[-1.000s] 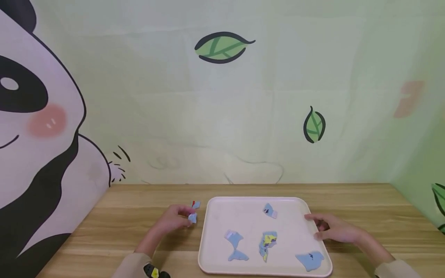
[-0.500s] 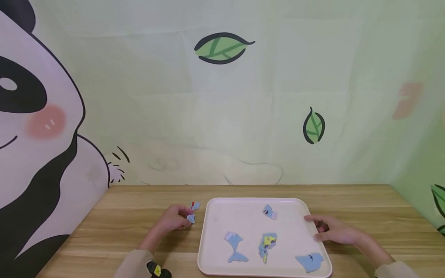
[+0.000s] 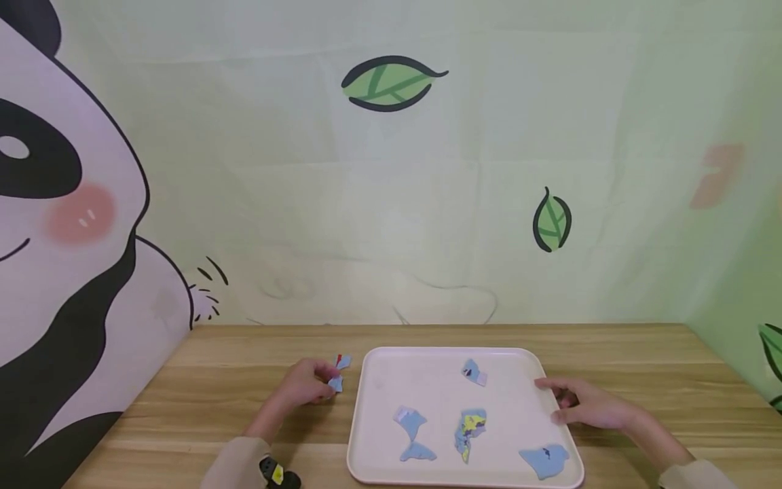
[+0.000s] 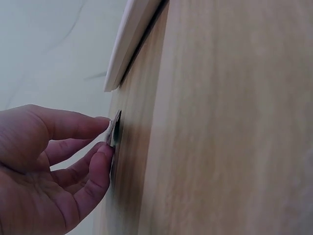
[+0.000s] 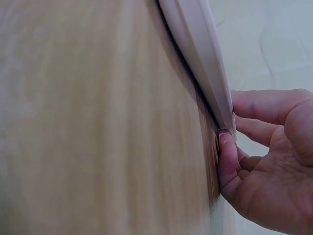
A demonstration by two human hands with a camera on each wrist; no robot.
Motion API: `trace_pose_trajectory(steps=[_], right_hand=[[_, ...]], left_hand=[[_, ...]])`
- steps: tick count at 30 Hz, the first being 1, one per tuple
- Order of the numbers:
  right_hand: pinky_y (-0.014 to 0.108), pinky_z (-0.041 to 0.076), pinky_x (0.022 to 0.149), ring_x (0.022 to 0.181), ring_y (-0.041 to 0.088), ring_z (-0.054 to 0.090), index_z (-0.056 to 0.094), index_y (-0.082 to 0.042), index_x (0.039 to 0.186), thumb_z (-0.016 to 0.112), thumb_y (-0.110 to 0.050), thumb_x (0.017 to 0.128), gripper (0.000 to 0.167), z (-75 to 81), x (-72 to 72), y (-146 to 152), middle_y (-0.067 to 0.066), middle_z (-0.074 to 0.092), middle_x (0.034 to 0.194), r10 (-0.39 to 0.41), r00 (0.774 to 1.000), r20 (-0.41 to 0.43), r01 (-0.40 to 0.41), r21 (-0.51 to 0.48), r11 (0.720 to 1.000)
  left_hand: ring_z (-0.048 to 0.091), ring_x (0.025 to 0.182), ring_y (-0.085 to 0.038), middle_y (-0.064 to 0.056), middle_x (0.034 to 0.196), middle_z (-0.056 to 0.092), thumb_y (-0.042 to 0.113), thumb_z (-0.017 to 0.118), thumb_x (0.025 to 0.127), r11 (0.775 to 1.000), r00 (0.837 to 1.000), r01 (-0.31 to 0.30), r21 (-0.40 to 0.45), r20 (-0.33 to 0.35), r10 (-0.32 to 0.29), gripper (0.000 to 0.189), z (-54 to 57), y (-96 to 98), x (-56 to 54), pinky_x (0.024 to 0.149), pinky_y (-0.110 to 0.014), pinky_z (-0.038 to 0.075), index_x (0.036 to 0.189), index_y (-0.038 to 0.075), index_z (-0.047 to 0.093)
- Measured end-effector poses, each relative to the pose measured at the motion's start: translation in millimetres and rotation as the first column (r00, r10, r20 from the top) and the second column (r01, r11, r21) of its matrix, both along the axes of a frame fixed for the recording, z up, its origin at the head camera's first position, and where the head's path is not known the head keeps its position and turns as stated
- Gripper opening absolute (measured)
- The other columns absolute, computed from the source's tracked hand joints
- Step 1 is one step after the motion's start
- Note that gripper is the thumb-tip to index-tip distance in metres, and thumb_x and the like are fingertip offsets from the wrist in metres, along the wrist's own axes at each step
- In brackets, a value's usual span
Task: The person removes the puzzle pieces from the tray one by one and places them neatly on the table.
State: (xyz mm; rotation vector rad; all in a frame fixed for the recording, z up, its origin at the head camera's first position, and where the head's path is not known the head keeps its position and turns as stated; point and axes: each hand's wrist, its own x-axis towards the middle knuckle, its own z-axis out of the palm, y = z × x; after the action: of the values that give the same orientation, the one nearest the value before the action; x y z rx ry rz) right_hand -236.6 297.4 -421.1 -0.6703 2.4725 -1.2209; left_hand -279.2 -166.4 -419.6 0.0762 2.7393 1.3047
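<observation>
My left hand (image 3: 304, 382) is on the left of the white tray (image 3: 513, 380) and pinches a small blue puzzle piece (image 3: 336, 384) between thumb and fingers. In the left wrist view that piece (image 4: 114, 128) shows edge-on, close over the wood. Just behind it lies another puzzle piece, blue with a red strip (image 3: 344, 361). Over at the tray's right edge, my right hand (image 3: 591, 403) grips the rim. The right wrist view has the thumb against the low side of the tray rim (image 5: 203, 54) and a finger on its upper side.
Several puzzle pieces lie apart on the tray: a blue and pink one (image 3: 474, 373) at the back, a blue and yellow group (image 3: 472, 428) in the middle, a tail-shaped pair (image 3: 412, 424) and a blue piece (image 3: 546, 460) near the front. A painted wall borders the wooden table (image 3: 244, 353).
My left hand has shifted very slightly left with the blue piece, then stayed in place. The right hand keeps its grip on the tray rim.
</observation>
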Motion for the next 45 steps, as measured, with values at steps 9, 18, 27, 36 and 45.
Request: trace_pose_trajectory(steps=[9,18,27,36,45], right_hand=[[0.019,0.039,0.065,0.076,0.010,0.043,0.037,0.017,0.127,0.065,-0.012,0.080,0.062,0.4,0.0,-0.7,0.013,0.049,0.100,0.003,1.000,-0.016,-0.003,0.010,1.000],[0.019,0.039,0.065,0.077,0.011,0.043,0.035,0.017,0.128,0.065,-0.011,0.080,0.062,0.3,0.5,0.3,0.014,0.049,0.101,0.002,1.000,-0.002,-0.002,0.004,1.000],[0.020,0.039,0.066,0.078,0.012,0.044,0.035,0.017,0.128,0.065,-0.011,0.080,0.062,1.5,1.4,-0.4,0.015,0.050,0.102,-0.002,1.000,0.000,0.002,0.004,1.000],[0.020,0.038,0.064,0.075,0.011,0.042,0.036,0.017,0.127,0.065,-0.011,0.080,0.062,-2.0,-1.2,0.7,0.012,0.048,0.098,-0.005,1.000,-0.012,0.005,0.008,1.000],[0.019,0.038,0.065,0.076,0.011,0.043,0.036,0.017,0.128,0.065,-0.010,0.080,0.062,-0.6,-0.3,-0.1,0.013,0.048,0.099,-0.003,1.000,-0.005,0.003,0.005,1.000]], left_hand=[[0.057,0.074,-0.016,-0.009,0.089,0.061,-0.003,0.066,0.071,0.998,0.999,0.027,0.062,-0.044,-0.024,0.025,2.8,-2.7,6.9,0.059,-0.028,0.050,0.096,-0.003,0.065],[0.059,0.080,-0.021,-0.018,0.094,0.062,-0.001,0.065,0.071,0.957,0.951,0.270,0.109,-0.184,-0.248,0.032,8.3,10.6,22.7,0.064,-0.026,0.049,0.101,-0.009,0.061],[0.058,0.083,-0.020,-0.016,0.098,0.060,-0.001,0.067,0.075,0.929,0.940,0.331,0.162,-0.139,-0.311,0.032,10.0,36.0,33.6,0.068,-0.029,0.051,0.106,-0.004,0.060],[0.059,0.084,-0.020,-0.017,0.101,0.060,-0.001,0.067,0.075,0.892,0.915,0.402,0.208,-0.112,-0.387,0.036,10.9,56.5,40.7,0.068,-0.026,0.050,0.110,-0.005,0.058],[0.058,0.094,-0.023,-0.008,0.104,0.062,0.005,0.070,0.074,0.907,0.916,0.401,0.127,-0.067,-0.395,0.035,8.3,69.9,42.7,0.075,-0.032,0.049,0.107,0.003,0.062]])
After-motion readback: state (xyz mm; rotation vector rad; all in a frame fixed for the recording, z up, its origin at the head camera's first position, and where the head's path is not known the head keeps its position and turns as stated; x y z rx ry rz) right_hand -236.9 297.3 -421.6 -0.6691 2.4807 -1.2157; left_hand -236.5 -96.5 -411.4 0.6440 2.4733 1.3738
